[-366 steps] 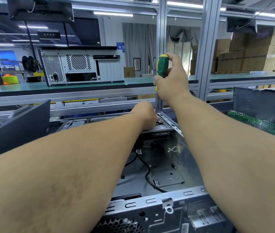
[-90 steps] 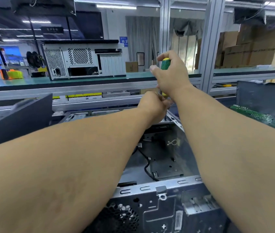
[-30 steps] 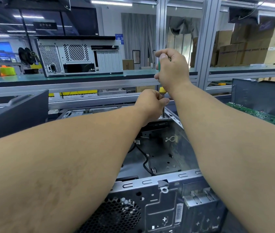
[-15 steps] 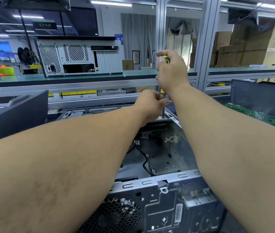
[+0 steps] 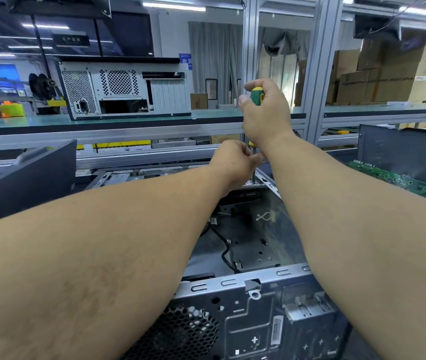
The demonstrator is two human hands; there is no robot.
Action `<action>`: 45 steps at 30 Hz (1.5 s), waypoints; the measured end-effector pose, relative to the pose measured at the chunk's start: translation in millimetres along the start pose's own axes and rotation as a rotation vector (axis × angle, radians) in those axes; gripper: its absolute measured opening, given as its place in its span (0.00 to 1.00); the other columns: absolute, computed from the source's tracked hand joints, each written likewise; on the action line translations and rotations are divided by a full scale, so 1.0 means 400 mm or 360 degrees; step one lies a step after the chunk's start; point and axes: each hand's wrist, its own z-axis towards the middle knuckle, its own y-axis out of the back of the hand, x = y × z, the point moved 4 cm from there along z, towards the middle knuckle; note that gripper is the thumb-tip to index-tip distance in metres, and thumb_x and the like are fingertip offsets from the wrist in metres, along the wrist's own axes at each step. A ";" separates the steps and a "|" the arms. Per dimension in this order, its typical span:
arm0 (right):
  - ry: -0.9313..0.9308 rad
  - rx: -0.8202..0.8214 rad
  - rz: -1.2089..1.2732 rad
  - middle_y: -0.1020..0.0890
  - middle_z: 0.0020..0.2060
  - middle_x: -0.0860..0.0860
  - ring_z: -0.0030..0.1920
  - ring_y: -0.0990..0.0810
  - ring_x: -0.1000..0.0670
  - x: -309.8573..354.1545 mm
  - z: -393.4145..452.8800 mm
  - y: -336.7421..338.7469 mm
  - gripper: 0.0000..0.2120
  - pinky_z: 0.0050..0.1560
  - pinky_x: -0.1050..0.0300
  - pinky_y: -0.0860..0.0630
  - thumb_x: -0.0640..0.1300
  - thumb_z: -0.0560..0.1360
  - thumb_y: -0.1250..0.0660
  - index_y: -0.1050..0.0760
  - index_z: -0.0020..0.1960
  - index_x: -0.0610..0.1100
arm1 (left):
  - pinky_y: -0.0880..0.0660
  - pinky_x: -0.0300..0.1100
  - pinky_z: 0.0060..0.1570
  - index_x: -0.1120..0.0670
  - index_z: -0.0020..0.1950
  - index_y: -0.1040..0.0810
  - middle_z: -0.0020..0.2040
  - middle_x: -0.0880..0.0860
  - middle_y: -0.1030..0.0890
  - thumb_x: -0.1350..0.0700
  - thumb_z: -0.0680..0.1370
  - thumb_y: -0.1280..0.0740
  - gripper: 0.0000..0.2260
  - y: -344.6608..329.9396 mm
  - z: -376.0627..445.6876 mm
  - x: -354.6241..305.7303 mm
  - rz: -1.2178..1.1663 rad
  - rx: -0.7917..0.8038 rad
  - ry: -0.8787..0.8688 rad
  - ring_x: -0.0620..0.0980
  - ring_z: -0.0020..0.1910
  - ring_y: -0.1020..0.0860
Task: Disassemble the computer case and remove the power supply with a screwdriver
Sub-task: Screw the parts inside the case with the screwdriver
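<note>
gripping the screwdriver (image 5: 256, 96), right hand (image 5: 264, 118) above left hand (image 5: 232, 162) fingers.

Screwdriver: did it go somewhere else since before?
No. The screwdriver stays upright in the right hand, its tip at the same far right corner of the computer case.

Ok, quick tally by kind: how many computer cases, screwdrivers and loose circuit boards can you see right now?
Cases: 2, the open case on the bench and the white case on the shelf.
Screwdrivers: 1, the screwdriver.
Boards: 1, the green board.
Total: 4.
</note>
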 end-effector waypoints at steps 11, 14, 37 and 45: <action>-0.0039 -0.0005 0.0050 0.22 0.46 0.53 0.48 0.19 0.48 0.005 -0.010 -0.001 0.10 0.48 0.44 0.16 0.52 0.77 0.29 0.26 0.55 0.51 | 0.31 0.44 0.34 0.53 0.36 0.35 0.48 0.41 0.24 0.57 0.80 0.28 0.18 -0.003 0.015 0.010 0.0067 -0.0019 -0.0004 0.43 0.25 0.33; -0.0041 -0.0026 0.0043 0.22 0.47 0.53 0.49 0.19 0.48 0.000 -0.006 0.000 0.09 0.48 0.43 0.16 0.50 0.79 0.31 0.25 0.57 0.50 | 0.33 0.40 0.32 0.53 0.35 0.32 0.30 0.51 0.26 0.54 0.80 0.28 0.17 0.000 0.009 0.008 0.0000 0.0010 -0.0010 0.42 0.23 0.34; 0.0054 -0.0064 -0.0085 0.24 0.47 0.56 0.50 0.22 0.52 -0.013 0.002 0.002 0.14 0.46 0.61 0.22 0.50 0.76 0.27 0.27 0.59 0.51 | 0.26 0.48 0.39 0.56 0.40 0.28 0.37 0.55 0.28 0.53 0.80 0.28 0.14 0.004 -0.005 -0.007 0.0036 -0.0004 -0.0010 0.51 0.33 0.32; 0.0070 -0.0071 -0.0115 0.23 0.49 0.54 0.51 0.21 0.50 -0.011 0.001 0.004 0.15 0.48 0.57 0.19 0.50 0.76 0.26 0.26 0.59 0.50 | 0.30 0.44 0.35 0.54 0.38 0.29 0.34 0.53 0.27 0.52 0.79 0.28 0.15 0.005 -0.004 -0.002 -0.0026 0.0017 0.0012 0.49 0.31 0.32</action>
